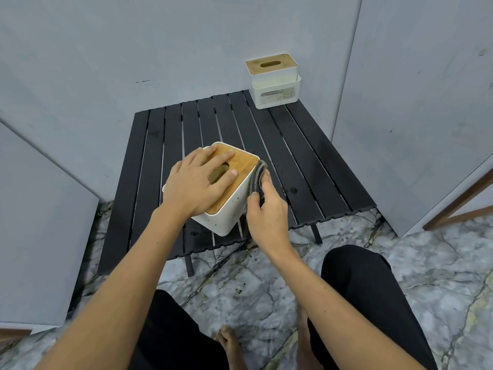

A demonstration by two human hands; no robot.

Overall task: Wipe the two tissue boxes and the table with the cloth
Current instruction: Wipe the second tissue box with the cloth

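Pressing down with straight fingers, your left hand (197,180) lay flat on the wooden lid of the near tissue box (226,206), which stood on the near part of the black slatted worktop (149,166). Your right hand (266,212) had its grip curled round the dark cloth (260,177), holding it against the box's right side. The second tissue box (274,81) stood at the worktop's far right corner, well apart, by the grey wall.
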